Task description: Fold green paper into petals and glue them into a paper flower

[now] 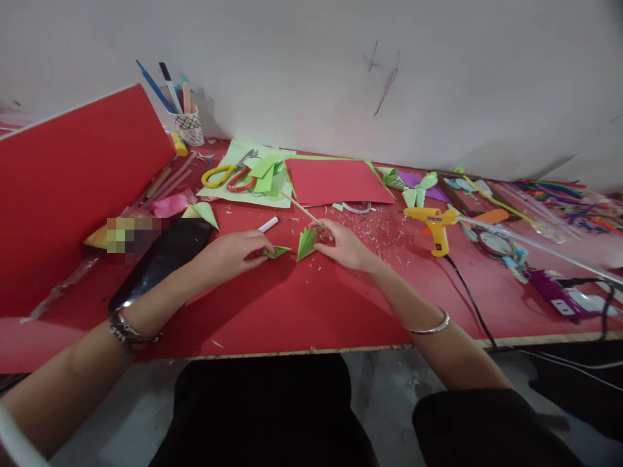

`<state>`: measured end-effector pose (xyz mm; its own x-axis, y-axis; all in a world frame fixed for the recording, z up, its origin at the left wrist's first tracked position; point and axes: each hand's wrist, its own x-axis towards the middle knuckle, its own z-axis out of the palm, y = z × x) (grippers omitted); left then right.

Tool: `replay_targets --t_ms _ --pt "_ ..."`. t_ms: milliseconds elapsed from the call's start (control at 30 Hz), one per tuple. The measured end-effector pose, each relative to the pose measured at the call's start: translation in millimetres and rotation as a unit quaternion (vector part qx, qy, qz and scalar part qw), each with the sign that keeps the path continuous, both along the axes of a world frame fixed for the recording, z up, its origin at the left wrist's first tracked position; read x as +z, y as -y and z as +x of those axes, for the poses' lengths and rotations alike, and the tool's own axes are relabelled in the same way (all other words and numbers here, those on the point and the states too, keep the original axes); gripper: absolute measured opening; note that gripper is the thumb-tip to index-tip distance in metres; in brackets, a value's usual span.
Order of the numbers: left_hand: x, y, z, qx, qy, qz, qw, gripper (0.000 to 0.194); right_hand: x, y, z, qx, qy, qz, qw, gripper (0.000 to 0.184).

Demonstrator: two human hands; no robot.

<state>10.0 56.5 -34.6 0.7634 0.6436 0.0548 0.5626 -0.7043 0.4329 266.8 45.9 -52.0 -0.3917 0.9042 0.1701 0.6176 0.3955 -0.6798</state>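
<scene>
My left hand (246, 253) pinches a small folded piece of green paper (278, 251) just above the red tabletop. In my right hand (343, 245) is a pleated green paper fan (306, 244), its folds spread upward and its point down. A thin wooden stick (298, 205) also passes through the right fingers and slants up to the left. The two green pieces are apart, with a small gap between them. A white marker-like tube (268, 224) lies just behind the left fingers.
Scissors (219, 176) rest on pale green sheets at the back, beside red paper (335, 181). A yellow glue gun (432, 227) stands to the right, its cord running over the front edge. A black pouch (165, 259) and a red board (73, 194) occupy the left; a purple power strip (555, 293), the right.
</scene>
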Motion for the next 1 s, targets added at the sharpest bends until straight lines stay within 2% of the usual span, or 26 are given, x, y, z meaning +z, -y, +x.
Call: replay_targets --t_ms 100,233,467,833,1000 --pt "-2.1 -2 -1 -0.010 0.003 0.012 1.000 0.019 0.0 0 -1 -0.008 -0.025 -0.024 0.999 0.035" --pt "-4.3 -5 0 -0.017 0.009 0.023 1.000 0.018 1.3 1 -4 -0.019 -0.012 -0.030 0.999 0.035" --pt "-7.0 -2 1 -0.011 0.025 0.021 0.999 0.017 5.1 1 -7 -0.029 0.001 -0.030 0.999 0.012" --pt "-4.0 -4 -1 0.001 0.035 0.013 0.999 0.021 8.5 3 -1 -0.068 -0.020 -0.062 0.996 0.013" --pt "-3.1 -3 1 0.029 0.064 0.034 0.997 0.024 6.0 4 4 -0.067 -0.057 -0.073 0.993 0.012"
